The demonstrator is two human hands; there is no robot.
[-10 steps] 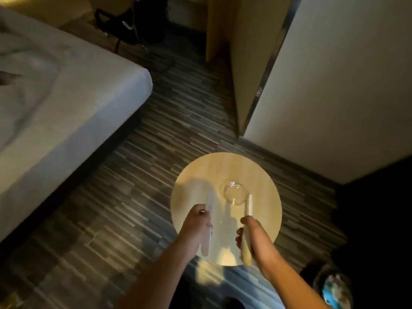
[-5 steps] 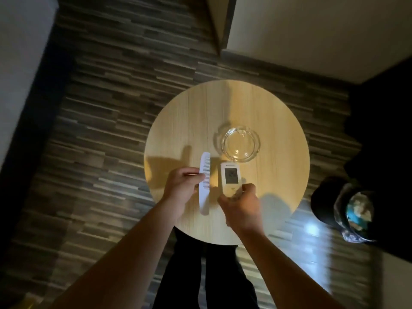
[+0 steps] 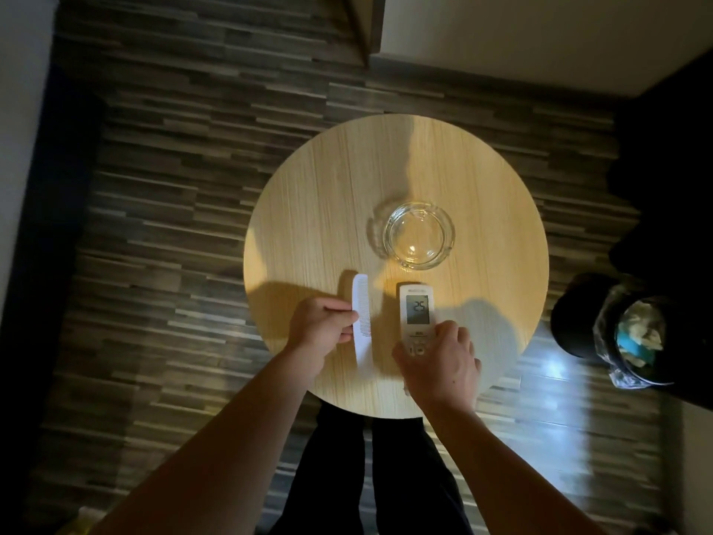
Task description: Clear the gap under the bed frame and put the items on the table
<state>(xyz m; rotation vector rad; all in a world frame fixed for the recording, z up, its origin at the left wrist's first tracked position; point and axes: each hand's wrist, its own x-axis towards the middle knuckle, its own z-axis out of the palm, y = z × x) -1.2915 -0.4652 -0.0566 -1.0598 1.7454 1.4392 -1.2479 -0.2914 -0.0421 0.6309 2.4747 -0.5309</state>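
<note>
Head view: on the round wooden surface (image 3: 316,195), the left hand (image 3: 322,328) has its grip pinched on a white comb (image 3: 362,322), thin, light and slightly flexible, best held mid-spine. The right hand (image 3: 440,361) grips the remote (image 3: 416,312) by its lower end; rigid, light, smooth plastic. Just beyond both, a fragile glass ashtray (image 3: 418,235).
</note>
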